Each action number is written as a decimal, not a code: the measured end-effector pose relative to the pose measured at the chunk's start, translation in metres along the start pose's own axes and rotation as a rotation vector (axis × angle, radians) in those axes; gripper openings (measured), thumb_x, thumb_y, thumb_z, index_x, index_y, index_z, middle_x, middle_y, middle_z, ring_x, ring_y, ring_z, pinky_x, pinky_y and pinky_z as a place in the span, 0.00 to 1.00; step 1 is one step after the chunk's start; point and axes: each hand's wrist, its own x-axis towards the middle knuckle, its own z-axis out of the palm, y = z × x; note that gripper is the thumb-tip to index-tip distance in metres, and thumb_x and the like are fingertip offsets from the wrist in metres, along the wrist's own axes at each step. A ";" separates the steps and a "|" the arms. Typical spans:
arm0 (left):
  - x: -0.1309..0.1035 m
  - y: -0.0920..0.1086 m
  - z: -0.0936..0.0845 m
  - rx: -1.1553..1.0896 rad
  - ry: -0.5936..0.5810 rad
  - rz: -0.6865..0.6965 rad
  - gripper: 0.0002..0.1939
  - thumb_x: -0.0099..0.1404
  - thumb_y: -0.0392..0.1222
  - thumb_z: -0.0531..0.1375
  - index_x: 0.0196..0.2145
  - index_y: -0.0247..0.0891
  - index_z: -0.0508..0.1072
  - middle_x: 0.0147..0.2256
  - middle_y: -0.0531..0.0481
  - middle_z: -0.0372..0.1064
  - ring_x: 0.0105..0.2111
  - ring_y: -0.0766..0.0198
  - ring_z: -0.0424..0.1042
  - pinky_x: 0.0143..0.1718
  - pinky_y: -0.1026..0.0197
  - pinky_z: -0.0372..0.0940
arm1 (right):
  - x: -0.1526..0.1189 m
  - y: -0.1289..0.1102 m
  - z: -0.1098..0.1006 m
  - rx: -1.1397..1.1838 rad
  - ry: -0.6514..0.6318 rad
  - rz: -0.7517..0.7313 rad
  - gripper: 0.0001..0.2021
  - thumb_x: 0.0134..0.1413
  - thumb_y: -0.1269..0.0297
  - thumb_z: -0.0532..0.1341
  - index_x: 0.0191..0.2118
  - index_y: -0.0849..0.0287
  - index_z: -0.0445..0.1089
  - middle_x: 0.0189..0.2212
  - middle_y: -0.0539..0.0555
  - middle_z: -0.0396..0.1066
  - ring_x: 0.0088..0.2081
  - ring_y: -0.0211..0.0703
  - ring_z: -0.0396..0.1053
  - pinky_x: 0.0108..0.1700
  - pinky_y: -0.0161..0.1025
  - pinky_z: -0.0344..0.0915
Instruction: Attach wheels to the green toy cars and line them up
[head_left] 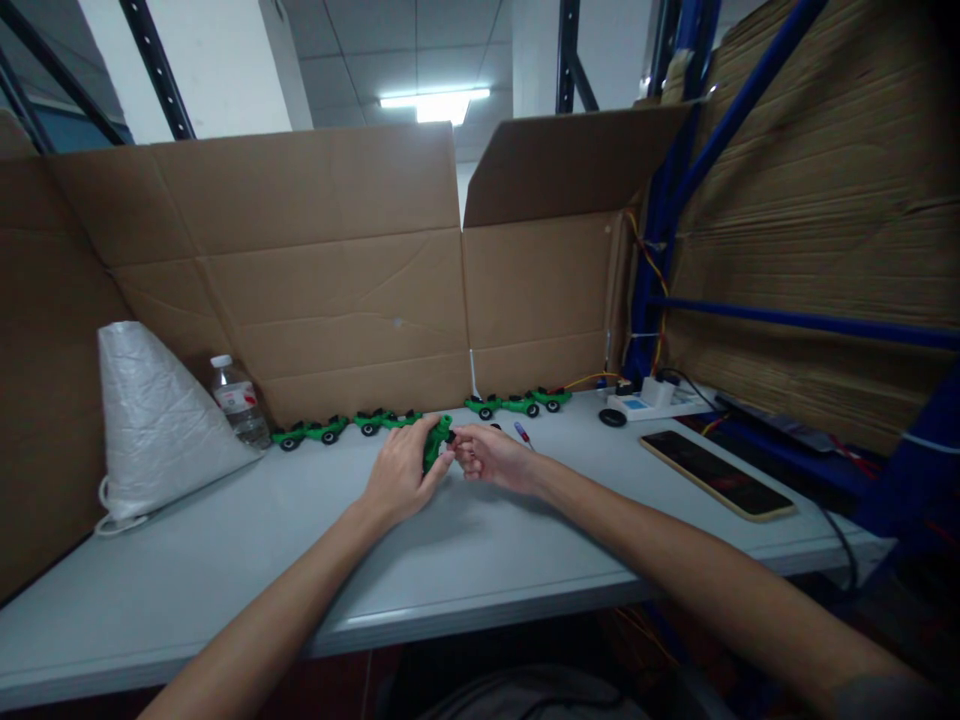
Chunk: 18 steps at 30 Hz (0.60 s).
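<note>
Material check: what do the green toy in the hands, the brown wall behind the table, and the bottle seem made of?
Green toy: probably moulded plastic, finish unclear, given its uniform bright colour. Brown wall: matte cardboard, most likely, given its creases and flap. Bottle: likely clear, glossy plastic, being see-through below its label.

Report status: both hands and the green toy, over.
Left hand gripping green toy. Right hand curled at its side, grip unclear. Green cars lined up beyond, none blocking.

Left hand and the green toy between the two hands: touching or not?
Touching. The head view shows it: the green toy sits between the thumb and fingers of the left hand, held off the table.
</note>
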 end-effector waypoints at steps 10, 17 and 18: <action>0.001 0.008 -0.006 0.084 0.109 0.109 0.22 0.75 0.48 0.51 0.59 0.32 0.68 0.49 0.34 0.76 0.46 0.47 0.74 0.48 0.47 0.65 | -0.007 -0.002 -0.002 0.033 -0.095 -0.040 0.16 0.51 0.55 0.74 0.32 0.59 0.70 0.26 0.47 0.62 0.27 0.36 0.55 0.33 0.37 0.52; 0.003 0.015 -0.009 0.025 0.074 -0.022 0.21 0.77 0.49 0.48 0.58 0.35 0.69 0.46 0.38 0.78 0.44 0.49 0.76 0.47 0.50 0.65 | -0.005 0.003 0.003 -0.043 -0.047 -0.118 0.20 0.46 0.54 0.76 0.35 0.57 0.68 0.26 0.45 0.61 0.28 0.36 0.55 0.33 0.37 0.52; 0.004 0.015 -0.008 -0.009 0.046 -0.084 0.21 0.78 0.50 0.47 0.58 0.37 0.69 0.44 0.40 0.78 0.42 0.51 0.77 0.45 0.52 0.66 | -0.004 0.004 0.003 -0.090 -0.022 -0.129 0.21 0.45 0.54 0.77 0.36 0.57 0.67 0.25 0.45 0.61 0.27 0.36 0.56 0.32 0.37 0.52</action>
